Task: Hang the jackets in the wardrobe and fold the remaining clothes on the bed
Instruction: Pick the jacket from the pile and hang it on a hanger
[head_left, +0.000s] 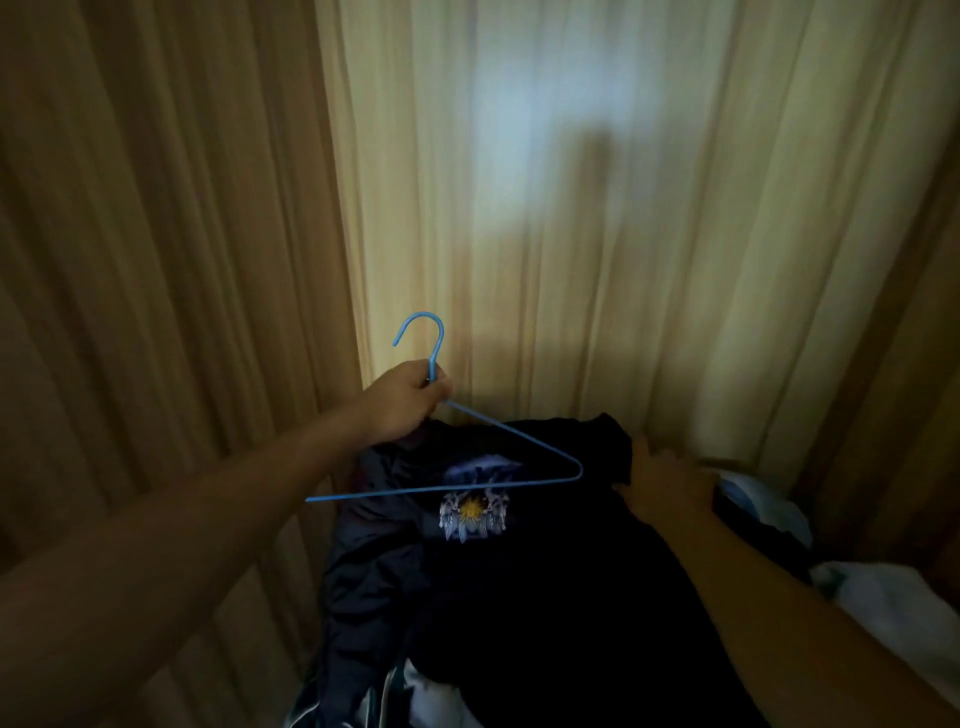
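Hanger (441, 489), blue, neck clenched in left hand (410, 400); right hand (667, 486) on dark jacket (519, 597), grip too blurred to tell.

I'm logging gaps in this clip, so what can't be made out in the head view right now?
Head view only:
- Right hand: motion blur hides whether it grips the dark jacket or rests on it.
- Dark jacket: bottom edge cuts it off; dim light hides its sleeves.
- Pale clothes: blurred, cut by the right edge; kind unclear.
- Wardrobe: nowhere in view; only curtain shows behind.
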